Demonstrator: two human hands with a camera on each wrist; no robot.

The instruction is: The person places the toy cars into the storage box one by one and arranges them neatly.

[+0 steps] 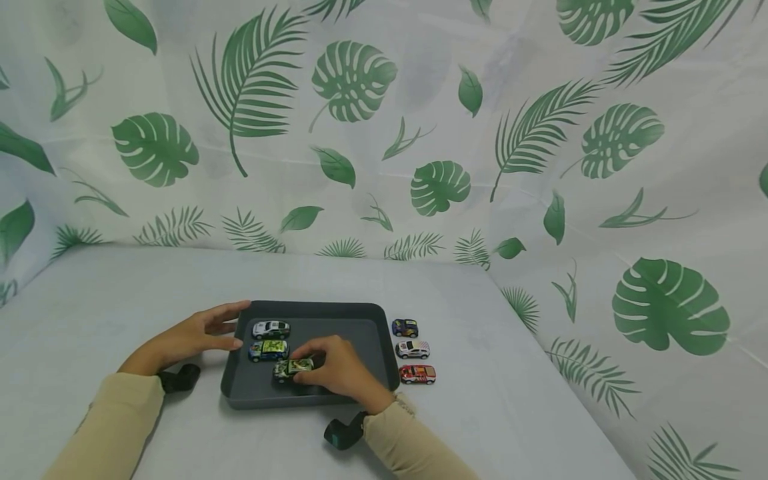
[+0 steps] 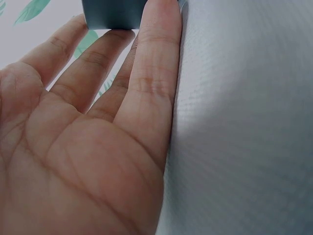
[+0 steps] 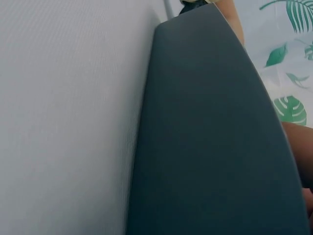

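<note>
"Left hand (image 1: 191,338)?"
"Fingers extended, touching the left rim of the grey tray (image 1: 355,328)."
"And the toy car (image 1: 289,370)?"
"Mottled green and dark, inside the tray, pinched between thumb and fingers of the right hand (image 1: 341,370)."

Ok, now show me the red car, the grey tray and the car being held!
Red car (image 1: 417,375): head view, middle of its body.
Grey tray (image 1: 367,335): head view, bare floor on the right.
Held car (image 1: 291,367): head view, top of its body.
</note>
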